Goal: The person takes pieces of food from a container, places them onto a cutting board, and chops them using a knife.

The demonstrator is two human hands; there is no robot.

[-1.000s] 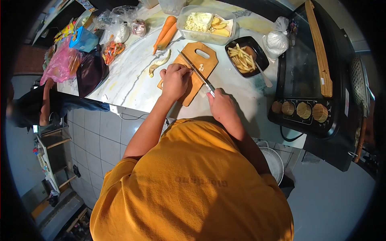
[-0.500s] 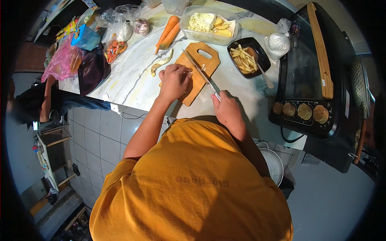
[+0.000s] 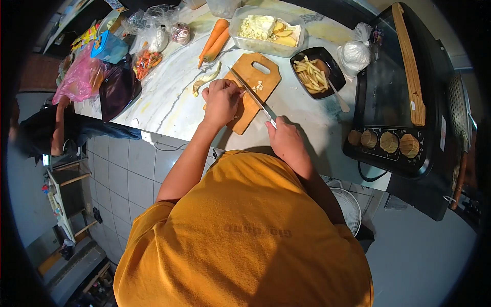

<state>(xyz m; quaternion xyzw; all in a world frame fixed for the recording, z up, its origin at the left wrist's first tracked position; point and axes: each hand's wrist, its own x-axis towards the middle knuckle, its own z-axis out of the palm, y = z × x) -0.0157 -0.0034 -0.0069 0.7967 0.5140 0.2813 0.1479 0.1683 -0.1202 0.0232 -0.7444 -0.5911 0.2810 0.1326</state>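
Observation:
My right hand (image 3: 288, 140) is wrapped round the handle of a knife (image 3: 251, 94), whose blade lies slantwise across the wooden cutting board (image 3: 267, 77). Close to the blade's left side, my left hand (image 3: 223, 104) is closed with fingertips bent down on the board; what they pinch is hidden. Small pale chopped pieces (image 3: 258, 86) lie to the right of the blade. A curved pale strip, perhaps peel (image 3: 206, 79), rests on the counter beyond my left hand.
Two carrots (image 3: 215, 41), a plastic container of pale cut food (image 3: 240, 43) and a black bowl of cut strips with a spoon (image 3: 313, 77) stand behind the board. A black oven (image 3: 381, 92) is at right. Bags and another person's arm (image 3: 59, 125) are at left.
The knife and my right hand have shifted slightly left, nearer my left fingers. More of the pale pieces show to the right of the blade. My left hand has barely moved.

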